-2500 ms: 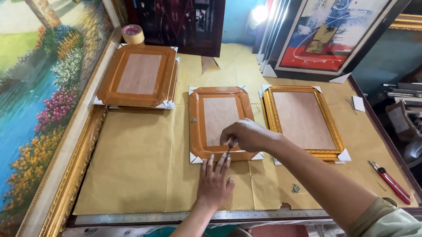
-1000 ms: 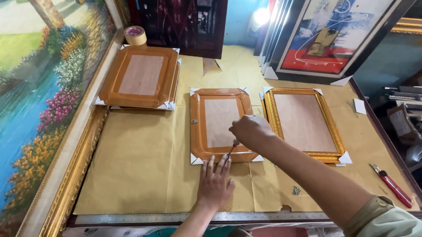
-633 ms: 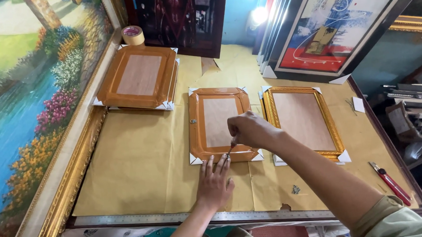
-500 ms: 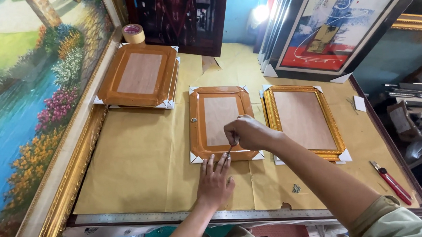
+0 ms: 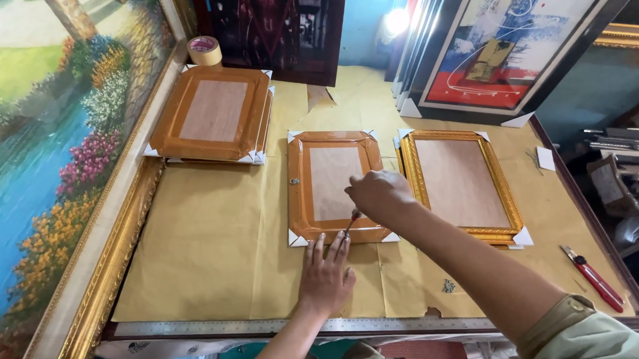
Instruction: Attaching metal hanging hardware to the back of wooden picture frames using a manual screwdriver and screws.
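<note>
While the left hand (image 5: 326,276) lies flat, open, at the middle frame (image 5: 334,186) (near the desk's (image 5: 209,278) front edge), the right hand (image 5: 379,196) grips a screwdriver (image 5: 349,223) at its lower rail; fitting looks unfinished.

Right hand (image 5: 381,197) edged slightly left over the frame (image 5: 334,186).

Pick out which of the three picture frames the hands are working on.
The middle frame: the left hand presses beside its near edge, the right hand holds a tool over it.
</note>
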